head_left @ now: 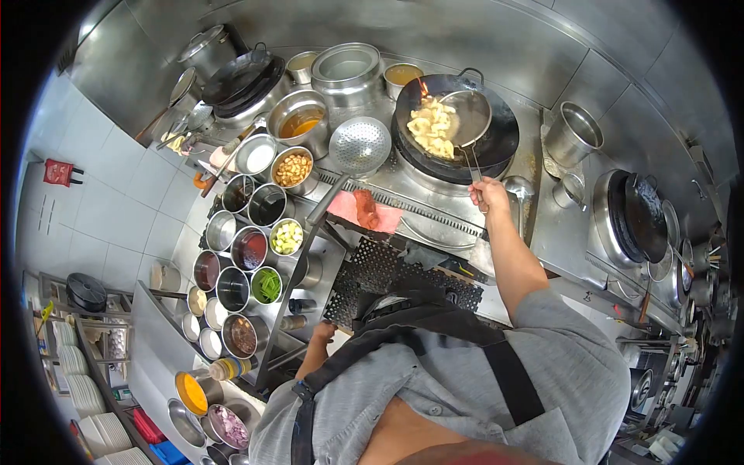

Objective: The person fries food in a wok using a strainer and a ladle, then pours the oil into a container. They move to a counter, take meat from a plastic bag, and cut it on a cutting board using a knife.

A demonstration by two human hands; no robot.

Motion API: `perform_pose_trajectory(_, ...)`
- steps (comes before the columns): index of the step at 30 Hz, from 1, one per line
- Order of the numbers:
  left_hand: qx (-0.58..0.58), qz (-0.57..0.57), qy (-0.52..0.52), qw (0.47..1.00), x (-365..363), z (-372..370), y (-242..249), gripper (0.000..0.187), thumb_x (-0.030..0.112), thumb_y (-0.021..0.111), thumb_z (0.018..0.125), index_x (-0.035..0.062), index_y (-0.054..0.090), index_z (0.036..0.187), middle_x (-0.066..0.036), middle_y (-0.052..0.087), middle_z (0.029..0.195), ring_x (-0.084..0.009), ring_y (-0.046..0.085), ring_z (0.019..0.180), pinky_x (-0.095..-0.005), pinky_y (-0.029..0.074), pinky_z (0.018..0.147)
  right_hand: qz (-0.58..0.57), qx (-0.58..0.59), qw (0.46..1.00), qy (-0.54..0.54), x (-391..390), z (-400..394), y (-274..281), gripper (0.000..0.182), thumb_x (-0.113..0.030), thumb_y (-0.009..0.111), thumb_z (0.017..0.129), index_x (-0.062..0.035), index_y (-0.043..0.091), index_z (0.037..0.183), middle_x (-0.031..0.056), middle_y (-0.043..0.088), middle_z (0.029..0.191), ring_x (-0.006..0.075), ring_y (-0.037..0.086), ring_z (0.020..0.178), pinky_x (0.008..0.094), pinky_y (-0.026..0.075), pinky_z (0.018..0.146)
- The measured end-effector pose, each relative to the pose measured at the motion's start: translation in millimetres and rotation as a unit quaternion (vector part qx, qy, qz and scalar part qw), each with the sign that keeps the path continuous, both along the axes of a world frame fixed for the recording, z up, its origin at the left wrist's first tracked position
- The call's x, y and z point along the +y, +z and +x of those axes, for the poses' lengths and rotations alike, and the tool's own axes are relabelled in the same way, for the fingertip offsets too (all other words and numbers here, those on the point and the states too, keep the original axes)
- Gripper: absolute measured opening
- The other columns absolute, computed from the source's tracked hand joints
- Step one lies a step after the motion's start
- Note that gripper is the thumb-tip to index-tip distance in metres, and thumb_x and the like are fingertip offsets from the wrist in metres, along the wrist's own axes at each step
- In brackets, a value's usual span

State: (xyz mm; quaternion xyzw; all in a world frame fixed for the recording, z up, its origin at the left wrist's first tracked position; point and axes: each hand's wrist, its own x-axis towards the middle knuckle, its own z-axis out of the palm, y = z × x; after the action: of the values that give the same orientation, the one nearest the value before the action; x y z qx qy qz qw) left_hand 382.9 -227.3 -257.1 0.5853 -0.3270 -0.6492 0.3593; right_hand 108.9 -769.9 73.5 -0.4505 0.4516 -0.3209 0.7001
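Note:
My right hand (pixel 490 195) is closed around the handle of a wire skimmer (pixel 470 107). Its round mesh head tilts over a black wok (pixel 500 139) on the stove. Pale yellow, battered-looking pieces of food (pixel 431 128) lie in the wok beside the mesh. Low at my side, my left hand (pixel 324 333) hangs near the edge of the ingredient counter, fingers loosely bent and apart, with no object visible in it. A ladle (pixel 519 188) rests on the stove to the right of my right hand.
A perforated metal bowl (pixel 360 146) sits left of the wok. In front lies a pink cloth (pixel 384 219) with a reddish rag (pixel 364 208). Several steel pots of ingredients, including peanuts or similar nuts (pixel 293 169) and cut greens (pixel 266 285), crowd the left counter. Another wok (pixel 645 217) stands right.

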Motion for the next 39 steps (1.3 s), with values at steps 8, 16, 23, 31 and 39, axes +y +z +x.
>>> perform_pose_trajectory(8, -0.608, 0.004, -0.317, 0.728, 20.3, 24.2, 54.6, 0.017, 0.018, 0.061, 0.076, 0.0099, 0.065, 0.090, -0.010, 0.062, 0.091, -0.0243, 0.063, 0.082, -0.0332, 0.057, 0.057, -0.144, 0.149, 0.977, 0.050, 24.6, -30.5, 50.7, 0.026, -0.001, 0.047, 0.082, 0.0043, 0.053, 0.107, 0.0076, 0.057, 0.066, 0.0127, 0.047, 0.039, 0.0266, 0.037, 0.032)
perform_pose_trajectory(16, -0.502, -0.139, -0.259, 0.813, 56.2, -35.4, -44.3, 0.012, 0.016, 0.065, 0.068, 0.0129, 0.066, 0.080, -0.018, 0.062, 0.077, -0.0307, 0.063, 0.078, -0.0402, 0.052, 0.070, -0.270, 0.335, 0.898, 0.094, 66.0, -64.4, 99.0, 0.032, -0.003, 0.045, 0.083, 0.0004, 0.055, 0.113, 0.0060, 0.058, 0.066, 0.0122, 0.049, 0.039, 0.0280, 0.038, 0.034)
perform_pose_trajectory(23, -0.495, -0.014, -0.149, 0.856, 16.2, -42.8, -61.5, 0.014, 0.022, 0.062, 0.072, 0.0119, 0.065, 0.081, -0.015, 0.064, 0.080, -0.0316, 0.063, 0.080, -0.0400, 0.051, 0.074, -0.394, 0.458, 0.793, 0.082, 69.4, -84.7, 47.1, 0.027, -0.007, 0.048, 0.080, -0.0038, 0.058, 0.106, 0.0178, 0.061, 0.075, 0.0311, 0.059, 0.065, 0.0420, 0.046, 0.061)
perform_pose_trajectory(31, -0.361, 0.133, -0.155, 0.910, -4.0, 10.0, 15.4, 0.016, 0.016, 0.062, 0.077, 0.0070, 0.062, 0.090, -0.006, 0.062, 0.076, -0.0218, 0.063, 0.067, -0.0375, 0.056, 0.050, -0.432, 0.539, 0.722, 0.033, 10.3, -34.6, 45.1, 0.030, -0.006, 0.044, 0.079, -0.0051, 0.060, 0.104, 0.0275, 0.059, 0.096, 0.0422, 0.056, 0.095, 0.0487, 0.044, 0.085)
perform_pose_trajectory(39, -0.442, 0.071, -0.179, 0.876, 51.0, -13.1, -52.3, 0.020, 0.013, 0.064, 0.068, 0.0132, 0.066, 0.088, -0.009, 0.064, 0.085, -0.0270, 0.063, 0.072, -0.0381, 0.054, 0.060, -0.458, 0.515, 0.725, -0.006, 2.1, -22.4, 57.1, 0.029, -0.005, 0.043, 0.079, -0.0032, 0.059, 0.103, 0.0279, 0.060, 0.094, 0.0428, 0.056, 0.093, 0.0493, 0.045, 0.082)
